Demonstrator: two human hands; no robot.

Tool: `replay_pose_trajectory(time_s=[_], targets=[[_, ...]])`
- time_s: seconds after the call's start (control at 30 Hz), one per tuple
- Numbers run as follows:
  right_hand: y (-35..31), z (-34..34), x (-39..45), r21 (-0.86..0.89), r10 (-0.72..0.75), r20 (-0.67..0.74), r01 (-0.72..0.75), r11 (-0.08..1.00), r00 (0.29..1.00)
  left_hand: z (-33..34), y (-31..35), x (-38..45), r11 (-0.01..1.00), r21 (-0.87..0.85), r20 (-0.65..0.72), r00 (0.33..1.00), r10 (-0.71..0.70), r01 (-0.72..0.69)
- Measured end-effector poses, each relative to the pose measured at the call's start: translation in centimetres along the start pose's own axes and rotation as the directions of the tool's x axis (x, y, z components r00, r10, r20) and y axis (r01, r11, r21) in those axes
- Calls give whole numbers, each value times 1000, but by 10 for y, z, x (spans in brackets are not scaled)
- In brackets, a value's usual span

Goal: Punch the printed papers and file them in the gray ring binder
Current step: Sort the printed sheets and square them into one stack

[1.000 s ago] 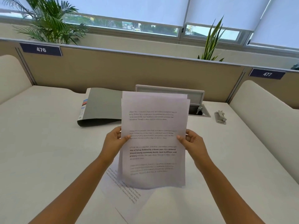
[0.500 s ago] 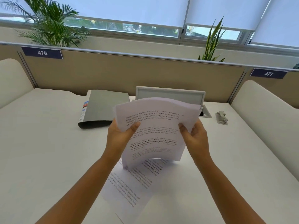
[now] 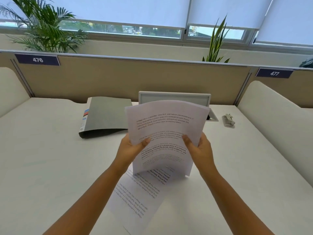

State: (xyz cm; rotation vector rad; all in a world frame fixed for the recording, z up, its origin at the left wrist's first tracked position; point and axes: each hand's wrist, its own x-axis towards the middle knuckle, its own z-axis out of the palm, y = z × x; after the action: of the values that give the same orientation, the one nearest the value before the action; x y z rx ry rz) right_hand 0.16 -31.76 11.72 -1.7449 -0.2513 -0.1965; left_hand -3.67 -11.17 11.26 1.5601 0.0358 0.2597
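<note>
Printed white paper sheets [image 3: 166, 133] stand bowed at centre, bottom edge toward the white desk [image 3: 42, 167], probably being squared up for punching. Left hand [image 3: 131, 149] at 9 o'clock and right hand [image 3: 197, 148] at 3 pinch the sides, thumbs in front. One sheet [image 3: 137, 197] lies loose beneath. Closed gray ring binder [image 3: 106, 114] waits at 10, metal hole punch [image 3: 229, 120] at 2.

Both forearms stretched forward, left hand [image 3: 131, 147] and right hand [image 3: 199, 147] raised, each grip closed, thumbs on top.
</note>
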Motion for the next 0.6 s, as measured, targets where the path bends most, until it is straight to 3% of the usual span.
replay_pose_trajectory(time_s=[0.17, 0.33, 0.47, 0.6], targets=[[30, 5, -9, 124, 233, 84, -242, 962, 969, 4, -30, -3, 994, 4, -34, 994, -107, 108], [22, 4, -4, 191, 127, 76, -140, 972, 989, 8, -14, 10, 998, -44, -31, 998, -49, 48], [17, 3, 2, 165, 17, -9, -15, 986, 1000, 2, -12, 17, 991, -132, -95, 995, 11, -23], [17, 2, 2, 149, -38, -91, 51, 988, 995, -5, -16, 17, 996, -47, -138, 988, 64, -72]])
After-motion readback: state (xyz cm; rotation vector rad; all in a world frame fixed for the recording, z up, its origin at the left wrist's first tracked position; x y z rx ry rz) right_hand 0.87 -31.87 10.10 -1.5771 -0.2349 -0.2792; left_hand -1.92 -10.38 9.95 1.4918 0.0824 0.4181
